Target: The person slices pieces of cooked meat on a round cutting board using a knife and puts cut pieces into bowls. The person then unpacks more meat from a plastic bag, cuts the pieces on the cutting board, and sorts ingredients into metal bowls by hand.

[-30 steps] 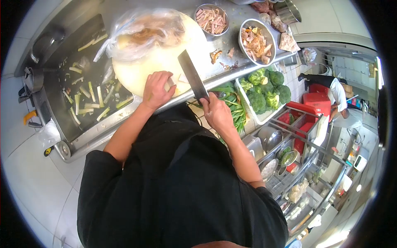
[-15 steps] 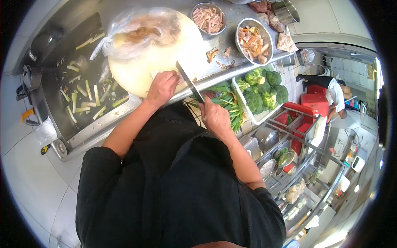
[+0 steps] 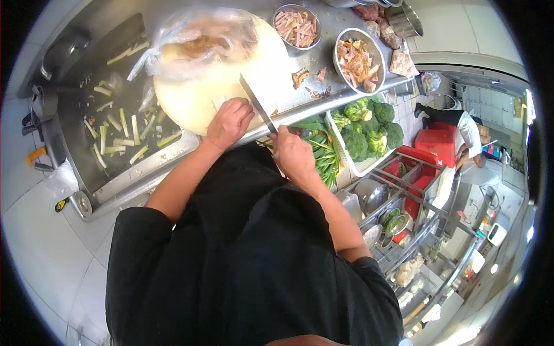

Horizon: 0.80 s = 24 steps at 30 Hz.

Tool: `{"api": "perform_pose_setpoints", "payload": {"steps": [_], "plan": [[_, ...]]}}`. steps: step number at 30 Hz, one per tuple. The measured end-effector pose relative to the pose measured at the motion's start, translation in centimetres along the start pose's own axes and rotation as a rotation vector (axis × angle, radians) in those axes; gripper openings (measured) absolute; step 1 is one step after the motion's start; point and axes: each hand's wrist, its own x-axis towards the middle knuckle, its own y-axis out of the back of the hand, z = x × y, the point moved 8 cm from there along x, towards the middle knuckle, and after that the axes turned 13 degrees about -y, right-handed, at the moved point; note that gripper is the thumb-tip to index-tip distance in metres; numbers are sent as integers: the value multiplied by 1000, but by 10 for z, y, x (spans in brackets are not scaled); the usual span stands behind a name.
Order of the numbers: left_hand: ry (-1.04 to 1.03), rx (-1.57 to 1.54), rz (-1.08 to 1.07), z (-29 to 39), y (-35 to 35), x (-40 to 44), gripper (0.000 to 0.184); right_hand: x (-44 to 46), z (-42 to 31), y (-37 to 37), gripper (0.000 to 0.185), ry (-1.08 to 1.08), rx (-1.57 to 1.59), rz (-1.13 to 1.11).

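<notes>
My right hand (image 3: 294, 154) grips the handle of a kitchen knife (image 3: 257, 104), its blade over the round pale cutting board (image 3: 187, 112). On the board's near edge, right beside the blade, rests my left hand (image 3: 231, 122) with its fingers curled down. A small pale piece (image 3: 219, 102) shows at its fingertips; what lies under the fingers is hidden. A clear plastic bag (image 3: 202, 46) with brownish food inside lies on the far part of the board. Brown scraps (image 3: 300, 78) are on the metal counter to the right.
Metal bowls hold pink meat strips (image 3: 295, 29) and mixed meat pieces (image 3: 358, 60). A white basket of broccoli (image 3: 366, 135) stands below the counter edge, beside green leaves (image 3: 326, 155). Cut stalks (image 3: 124, 124) lie in the sink at left. Another person (image 3: 468, 135) bends near red crates.
My right hand and the knife have moved a little left and away from my body, closer to my left hand. The left hand stays on the board; the whole view shifts slightly.
</notes>
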Motion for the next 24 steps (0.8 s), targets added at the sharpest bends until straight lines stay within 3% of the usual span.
{"api": "perform_pose_setpoints", "payload": {"steps": [8, 15, 24], "plan": [[-2, 17, 23, 0, 3, -2, 14, -1, -5, -11, 20, 19, -18, 7], [15, 14, 22, -2, 4, -7, 13, -21, -8, 22, 23, -2, -15, -60], [-38, -8, 56, 5, 22, -5, 17, 13, -12, -11, 24, -28, -14, -26]]}}
